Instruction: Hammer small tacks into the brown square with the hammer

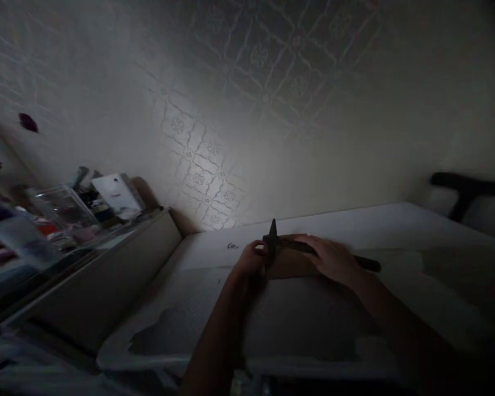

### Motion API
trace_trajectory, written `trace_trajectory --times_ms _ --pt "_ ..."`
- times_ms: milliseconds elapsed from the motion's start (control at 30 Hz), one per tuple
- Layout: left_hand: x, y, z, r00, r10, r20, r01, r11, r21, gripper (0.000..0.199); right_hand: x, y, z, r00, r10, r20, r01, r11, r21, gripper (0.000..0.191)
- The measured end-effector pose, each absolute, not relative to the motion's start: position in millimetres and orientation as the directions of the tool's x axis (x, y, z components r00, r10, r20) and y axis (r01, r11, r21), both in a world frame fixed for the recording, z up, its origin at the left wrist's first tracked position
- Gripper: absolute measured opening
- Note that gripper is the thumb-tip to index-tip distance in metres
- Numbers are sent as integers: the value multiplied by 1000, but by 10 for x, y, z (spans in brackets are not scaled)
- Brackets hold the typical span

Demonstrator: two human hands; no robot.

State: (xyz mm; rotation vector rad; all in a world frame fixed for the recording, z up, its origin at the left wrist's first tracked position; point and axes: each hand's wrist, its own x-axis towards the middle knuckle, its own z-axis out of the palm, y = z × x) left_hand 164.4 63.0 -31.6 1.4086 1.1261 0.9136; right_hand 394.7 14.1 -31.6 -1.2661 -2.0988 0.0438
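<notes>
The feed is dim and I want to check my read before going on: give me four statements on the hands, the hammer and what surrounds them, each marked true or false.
1. The right hand grips the hammer by its handle. True.
2. The left hand is at the handle's free end. False: it is by the hammer's head.
3. A brown piece lies between the hands. True.
4. The wall is entirely plain. False: it shows a flower pattern.

Left hand (251, 259) and right hand (335, 260) are bare, on 2 slim bare forearms (219, 319).
</notes>
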Motion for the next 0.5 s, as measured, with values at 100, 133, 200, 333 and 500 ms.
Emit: trace_trajectory --times_ms 100,133,200,333,500 --pt "1642 631 -310 275 960 -48 128 13 992 43 3952 151 -328 -301 788 537 754 542 -371 47" --pt "1642 633 -310 275 960 -47 130 12 991 43 3954 153 -331 -303 788 537 749 545 -378 47" --pt "1641 636 -313 276 960 -44 151 2 989 43 3956 154 -337 -313 790 527 748 547 -376 46" --pt "1644 636 -321 269 962 -40 140 2 990 41 3958 150 -337 -306 802 513 769 526 -364 46" --pt "1644 651 -331 272 961 -52 165 7 986 41 3954 143 -318 -309 792 526 762 538 -361 46"
